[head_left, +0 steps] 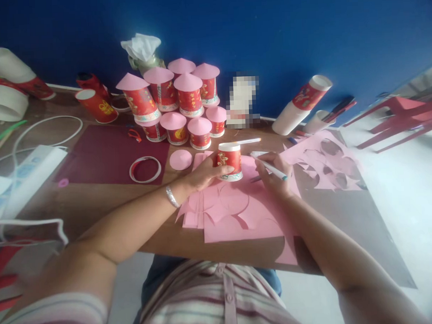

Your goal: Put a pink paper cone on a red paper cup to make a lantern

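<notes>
My left hand (206,174) is closed round a red paper cup (229,157) with gold print and a white-and-blue band at its lower end. The cup stands on pink paper sheets (236,227), which bear a drawn circle and some cut-out curves. To the right of the cup, my right hand (276,171) grips a white marker pen (273,167) with a green end. Part of a grey tool, perhaps scissors, shows between that hand and the cup; what it is I cannot tell. A pink paper disc (181,160) lies left of the sheets.
Several red cups with pink cone roofs (188,89) stand at the back. A roll of tape (145,169) lies on a maroon mat (106,158). Stacked cups (301,107) lean by the blue wall. Pink paper with cut holes (325,160) lies right; a power strip (28,178) left.
</notes>
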A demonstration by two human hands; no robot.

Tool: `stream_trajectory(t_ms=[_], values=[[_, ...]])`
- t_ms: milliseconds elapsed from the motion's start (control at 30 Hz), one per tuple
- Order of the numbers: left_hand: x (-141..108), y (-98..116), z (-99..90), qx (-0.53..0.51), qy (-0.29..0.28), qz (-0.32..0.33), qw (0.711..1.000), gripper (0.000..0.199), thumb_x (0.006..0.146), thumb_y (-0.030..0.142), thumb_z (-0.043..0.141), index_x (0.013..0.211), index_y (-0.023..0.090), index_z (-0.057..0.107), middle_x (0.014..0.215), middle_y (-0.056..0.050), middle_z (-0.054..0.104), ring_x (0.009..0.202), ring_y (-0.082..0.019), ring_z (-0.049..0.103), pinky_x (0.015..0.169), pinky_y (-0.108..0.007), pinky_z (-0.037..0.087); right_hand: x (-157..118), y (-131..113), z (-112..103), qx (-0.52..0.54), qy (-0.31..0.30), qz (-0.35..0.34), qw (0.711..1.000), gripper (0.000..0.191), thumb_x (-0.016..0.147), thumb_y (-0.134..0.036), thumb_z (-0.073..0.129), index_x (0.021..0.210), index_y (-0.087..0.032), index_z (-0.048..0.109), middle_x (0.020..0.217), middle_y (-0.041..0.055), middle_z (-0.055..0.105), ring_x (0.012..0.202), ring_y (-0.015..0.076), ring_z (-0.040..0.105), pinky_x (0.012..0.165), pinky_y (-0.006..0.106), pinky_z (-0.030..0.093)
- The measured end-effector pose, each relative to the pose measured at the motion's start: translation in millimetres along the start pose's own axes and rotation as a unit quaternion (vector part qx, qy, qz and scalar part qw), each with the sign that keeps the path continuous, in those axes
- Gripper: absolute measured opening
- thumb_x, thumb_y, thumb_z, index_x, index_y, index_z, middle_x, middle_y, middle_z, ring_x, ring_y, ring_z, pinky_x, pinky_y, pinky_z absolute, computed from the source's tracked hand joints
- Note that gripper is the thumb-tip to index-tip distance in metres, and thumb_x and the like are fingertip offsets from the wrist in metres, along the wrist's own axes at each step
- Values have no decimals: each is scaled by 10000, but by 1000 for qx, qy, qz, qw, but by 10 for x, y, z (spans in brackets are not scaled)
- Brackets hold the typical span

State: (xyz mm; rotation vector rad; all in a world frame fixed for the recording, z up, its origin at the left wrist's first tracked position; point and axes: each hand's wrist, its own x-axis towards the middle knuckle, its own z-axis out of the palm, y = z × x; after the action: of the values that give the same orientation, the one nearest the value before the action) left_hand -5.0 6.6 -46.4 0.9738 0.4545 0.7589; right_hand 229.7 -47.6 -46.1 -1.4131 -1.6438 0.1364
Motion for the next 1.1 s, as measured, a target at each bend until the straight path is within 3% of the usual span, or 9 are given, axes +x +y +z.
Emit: stream_trajectory(t_ms=[167, 333, 433, 533, 633, 733, 867, 1100], values=[[10, -4, 15, -5, 0, 4, 1000, 489, 737, 334, 932, 1119, 170, 674, 1018, -55, 715, 879, -171, 671, 816, -329, 521, 25, -4, -35, 20, 5, 15, 1000, 138, 937, -363, 665, 932, -226, 658, 763, 11, 728, 669, 181, 696, 654, 333, 556], [11, -17, 7, 13, 1, 4, 1000, 473, 753, 364, 919, 1113, 162, 689, 1049, -76, 731, 879, -172, 674, 820, -322, 529, 53, -161, -140, 80, 78, 6, 994, 116, 957, -333, 686, 955, -226, 640, 670, -40, 678, 550, 142, 661, 535, 286, 522], [2, -36, 1, 30, -2, 22, 999, 413, 778, 345, 905, 1100, 177, 708, 1030, -57, 730, 904, -172, 671, 825, -310, 534, 36, -380, -218, 57, 92, -62, 992, 79, 970, -295, 688, 998, -239, 639, 718, -27, 716, 625, 158, 704, 595, 310, 567], [-8, -37, 0, 38, -7, 39, 998, 394, 801, 325, 891, 1127, 194, 714, 1041, -46, 726, 932, -169, 667, 840, -304, 537, 25, -605, -251, 4, 63, -139, 988, 57, 978, -290, 673, 993, -249, 637, 834, 19, 764, 722, 179, 747, 599, 315, 592], [-9, -32, -12, 53, -21, 38, 998, 373, 827, 341, 872, 1124, 183, 711, 1061, -61, 730, 949, -178, 669, 865, -316, 534, 60, -740, -228, -34, 27, -223, 974, 61, 972, -230, 669, 941, -265, 630, 815, 12, 759, 701, 173, 741, 586, 313, 589], [2, -51, -46, 72, -16, 28, 997, 391, 821, 366, 879, 1111, 172, 703, 1059, -70, 727, 948, -185, 669, 875, -327, 523, 118, -763, -162, -27, 0, -237, 971, 125, 956, -145, 661, 951, -260, 611, 818, -4, 749, 691, 153, 726, 583, 291, 576], [18, -82, -82, 77, -18, 28, 996, 475, 790, 396, 908, 1144, 169, 688, 1072, -79, 724, 974, -199, 673, 883, -336, 519, 147, -719, -41, 5, 34, -275, 961, 149, 950, -115, 661, 976, -251, 606, 814, -10, 730, 687, 143, 712, 598, 285, 578], [-9, -19, 8, 93, -9, 19, 995, 626, 747, 494, 923, 1220, 193, 645, 1171, -110, 722, 1073, -267, 695, 911, -394, 561, 106, -676, 15, 2, 8, -328, 945, 261, 950, -91, 659, 1161, -239, 616, 885, 22, 739, 763, 171, 742, 643, 298, 622]])
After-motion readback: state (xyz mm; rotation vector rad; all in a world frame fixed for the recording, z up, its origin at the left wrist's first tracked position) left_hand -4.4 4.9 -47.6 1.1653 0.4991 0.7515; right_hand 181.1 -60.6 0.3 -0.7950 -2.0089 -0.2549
